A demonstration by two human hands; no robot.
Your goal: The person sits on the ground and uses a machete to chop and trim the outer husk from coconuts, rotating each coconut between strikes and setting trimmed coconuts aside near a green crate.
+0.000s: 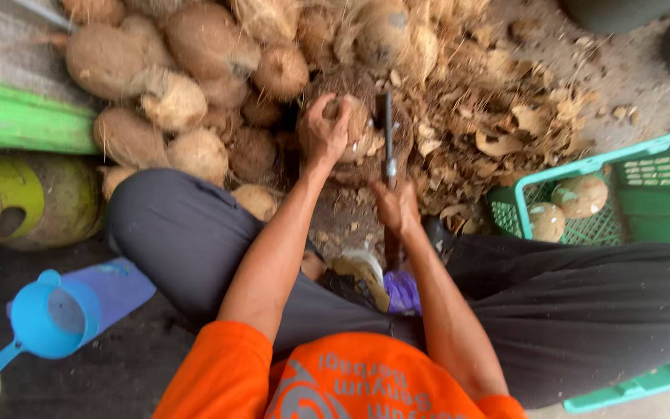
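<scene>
Head view of a person seated on dark ground, legs in dark grey trousers [195,233] spread apart. The left hand [326,132] lies on a brown husked coconut [354,124] at 12 o'clock from the body, fingers curled over its top and pressed to the shell. The right hand [397,208] is closed in a fist around the handle of a dark metal blade [388,140], which stands upright just beside the coconut at its 3 o'clock side. A heap of unpeeled coconuts [180,85] fills the 10 to 12 o'clock zone; loose husk fibre and shell chips [490,116] cover the ground at 1 to 2 o'clock. A green plastic crate [653,186] at 3 o'clock holds 2 peeled coconuts [579,195]. A blue plastic scoop [48,318] rests at 8 o'clock, and a green board [17,116] runs along 10 o'clock.
</scene>
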